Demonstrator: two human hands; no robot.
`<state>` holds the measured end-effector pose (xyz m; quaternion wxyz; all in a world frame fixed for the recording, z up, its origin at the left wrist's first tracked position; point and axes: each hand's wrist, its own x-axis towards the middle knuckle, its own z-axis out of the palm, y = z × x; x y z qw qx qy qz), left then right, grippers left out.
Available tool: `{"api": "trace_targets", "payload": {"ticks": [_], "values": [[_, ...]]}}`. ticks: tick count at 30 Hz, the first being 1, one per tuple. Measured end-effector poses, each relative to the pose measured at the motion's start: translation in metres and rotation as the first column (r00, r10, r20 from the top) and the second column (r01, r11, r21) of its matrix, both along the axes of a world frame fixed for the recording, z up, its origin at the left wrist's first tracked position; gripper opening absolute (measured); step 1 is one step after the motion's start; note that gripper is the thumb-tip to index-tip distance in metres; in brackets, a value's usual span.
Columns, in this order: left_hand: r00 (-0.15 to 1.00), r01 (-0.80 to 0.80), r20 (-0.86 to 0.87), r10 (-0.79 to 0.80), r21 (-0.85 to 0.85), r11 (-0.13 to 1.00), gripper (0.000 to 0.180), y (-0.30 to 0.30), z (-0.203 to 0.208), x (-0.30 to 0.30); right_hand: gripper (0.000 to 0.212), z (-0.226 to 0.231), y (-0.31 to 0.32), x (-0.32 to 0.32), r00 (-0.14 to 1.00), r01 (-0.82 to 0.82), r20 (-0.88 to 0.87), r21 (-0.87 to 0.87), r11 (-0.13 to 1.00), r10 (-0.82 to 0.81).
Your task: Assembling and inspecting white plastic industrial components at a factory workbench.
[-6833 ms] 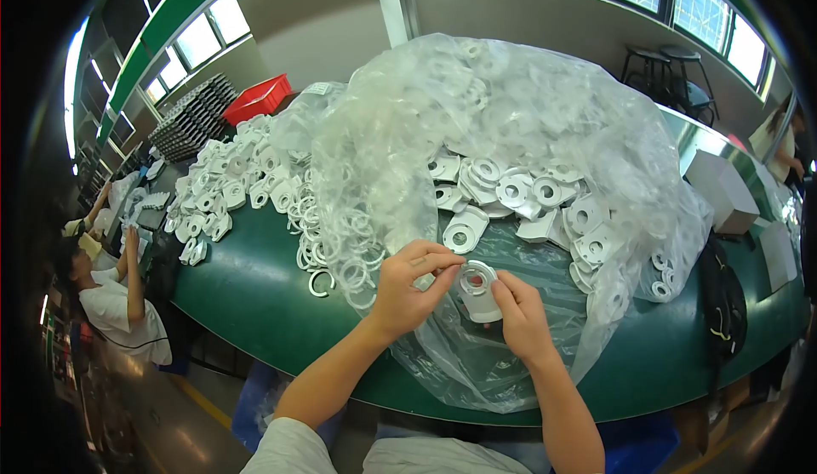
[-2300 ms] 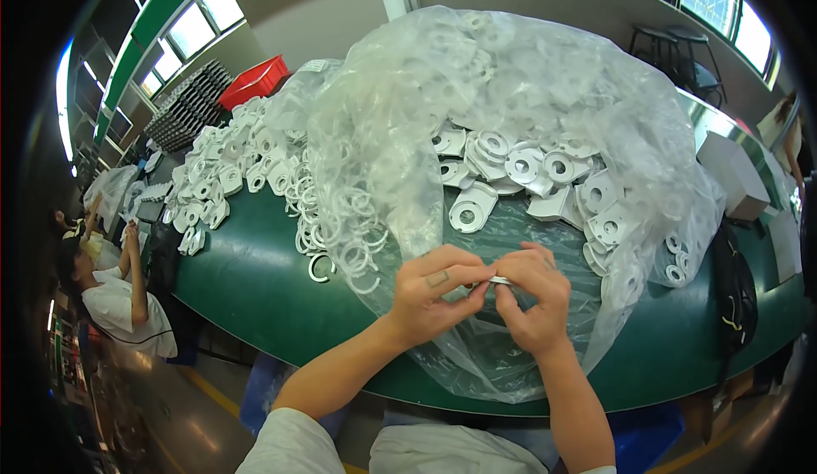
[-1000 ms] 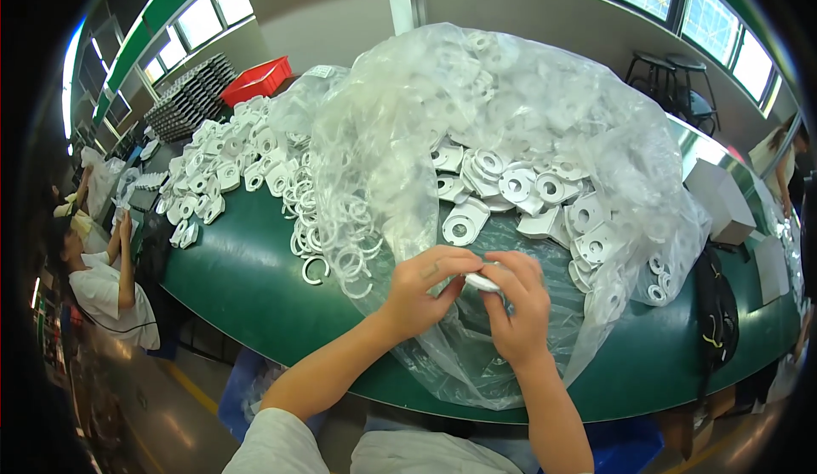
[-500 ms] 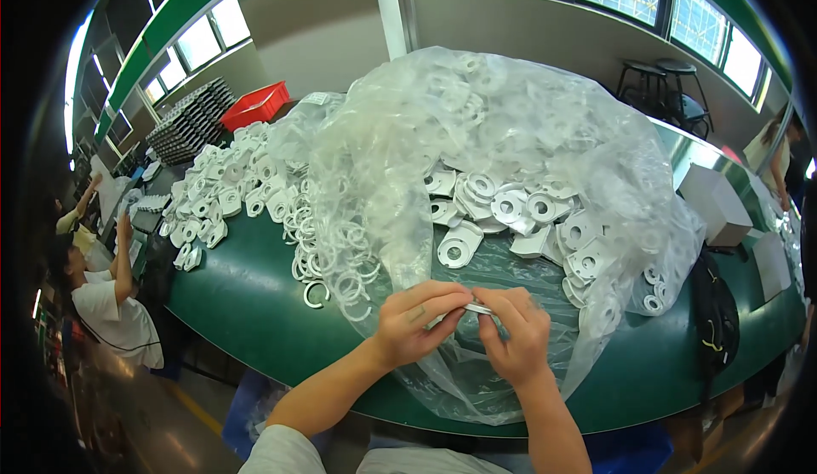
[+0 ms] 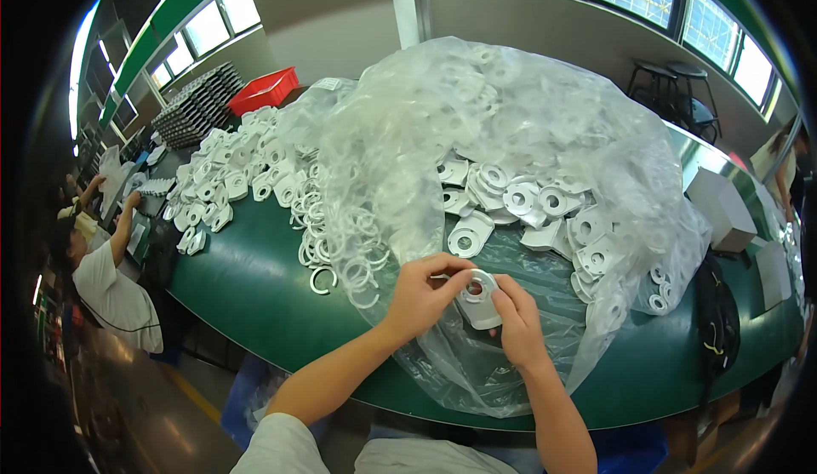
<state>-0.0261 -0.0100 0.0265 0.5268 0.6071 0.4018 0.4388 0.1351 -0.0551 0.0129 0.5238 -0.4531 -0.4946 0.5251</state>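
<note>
Between my two hands, over the near part of the table, a white plastic part (image 5: 478,308) with a round hole faces up. My left hand (image 5: 423,294) pinches its upper left edge near the hole. My right hand (image 5: 517,314) grips its right side, the thumb lying on the face. Just beyond my hands, similar white parts (image 5: 466,234) spill from the mouth of a big clear plastic bag (image 5: 511,91). To the left of the bag lie several loose white C-shaped rings (image 5: 323,281).
A heap of white parts (image 5: 230,176) covers the green table (image 5: 247,291) at the left. Behind it stand a red bin (image 5: 264,89) and stacked grey trays (image 5: 197,104). White boxes (image 5: 719,208) and a black bag (image 5: 717,312) lie at the right. Another person (image 5: 115,287) works at the left.
The white part, seen edge-on before, is now turned with its flat face and hole up. My right hand has shifted to its side, and my left stays at its upper edge.
</note>
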Motion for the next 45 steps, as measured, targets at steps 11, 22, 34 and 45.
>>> {"api": "trace_targets", "payload": {"ticks": [11, 22, 34, 45], "values": [[0.98, 0.196, -0.013, -0.196, 0.041, 0.98, 0.026, 0.003, -0.019, 0.006, 0.027, -0.011, 0.007, 0.008, 0.996, 0.064, -0.055, -0.013, 0.998, -0.064], [0.991, 0.128, 0.018, -0.133, 0.16, 0.979, 0.024, 0.003, 0.005, -0.021, 0.024, 0.003, -0.006, 0.006, 0.995, 0.025, -0.096, 0.196, 0.98, -0.006], [0.492, -0.811, -0.345, 0.799, 0.153, 0.565, 0.036, 0.036, -0.056, -0.341, 0.012, -0.003, 0.003, -0.009, 0.976, 0.079, 0.175, 0.268, 0.96, -0.129], [0.69, 0.158, -0.587, 0.423, 0.693, 0.704, 0.016, 0.039, -0.006, -0.014, 0.013, -0.028, 0.014, 0.012, 0.95, 0.175, 0.232, 0.164, 0.971, -0.211]]}}
